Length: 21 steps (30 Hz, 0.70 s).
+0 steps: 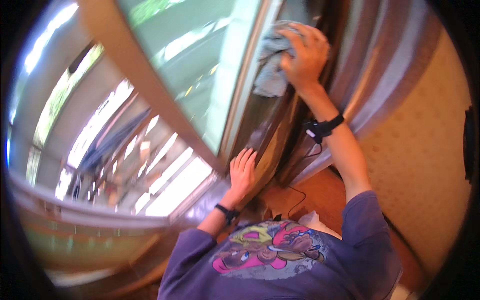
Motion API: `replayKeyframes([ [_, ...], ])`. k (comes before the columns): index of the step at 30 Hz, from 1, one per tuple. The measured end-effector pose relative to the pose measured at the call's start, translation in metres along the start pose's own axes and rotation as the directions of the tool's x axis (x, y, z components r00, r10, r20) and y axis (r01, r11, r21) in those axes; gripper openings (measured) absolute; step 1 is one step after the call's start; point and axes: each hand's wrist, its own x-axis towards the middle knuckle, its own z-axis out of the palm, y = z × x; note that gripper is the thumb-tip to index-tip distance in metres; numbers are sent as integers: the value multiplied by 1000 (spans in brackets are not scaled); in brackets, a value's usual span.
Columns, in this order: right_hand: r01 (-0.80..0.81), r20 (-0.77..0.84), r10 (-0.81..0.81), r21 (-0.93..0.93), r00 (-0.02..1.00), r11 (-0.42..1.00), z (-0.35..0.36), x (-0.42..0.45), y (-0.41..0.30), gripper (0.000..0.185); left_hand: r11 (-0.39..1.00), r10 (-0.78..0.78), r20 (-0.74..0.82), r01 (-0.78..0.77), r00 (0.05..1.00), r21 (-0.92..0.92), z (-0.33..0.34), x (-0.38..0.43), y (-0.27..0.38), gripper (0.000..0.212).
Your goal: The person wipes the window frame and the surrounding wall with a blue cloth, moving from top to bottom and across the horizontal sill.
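Observation:
My right hand (308, 56) grips a crumpled pale blue-grey cloth (273, 80). The cloth lies against a dark brown wooden ledge (258, 123), beside the metal-edged window frame (234, 123). My left hand (243, 170) holds nothing. It rests with fingers stretched out on the lower part of that same ledge, close to the frame's bottom corner. A tall glass pane (195, 82) rises beyond the frame. Black bands with small devices circle both wrists.
To the right hangs a striped curtain (369, 90) beside a patterned yellowish wall (420, 150). A thin black cable (298, 202) trails over the reddish-brown floor (322, 195). Left of the broad brown window post (150, 82), an opening shows the outdoors, partly blurred.

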Motion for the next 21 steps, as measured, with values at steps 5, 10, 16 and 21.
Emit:
replayKeyframes([
  [5,9,233,-15,29,972,1000,-9,-7,-15,55,936,-343,158,322,926,142,-69,-87,17,37],
  [10,35,331,-94,179,939,983,-10,-57,-84,51,600,-689,156,435,708,671,-177,-273,26,60],
  [16,19,660,-338,440,672,898,-56,-246,-167,49,116,-957,-186,880,223,460,-229,-392,108,53],
  [21,-388,832,-288,492,475,779,-92,-320,-277,44,-89,-814,379,740,-440,667,-283,-543,160,45],
])
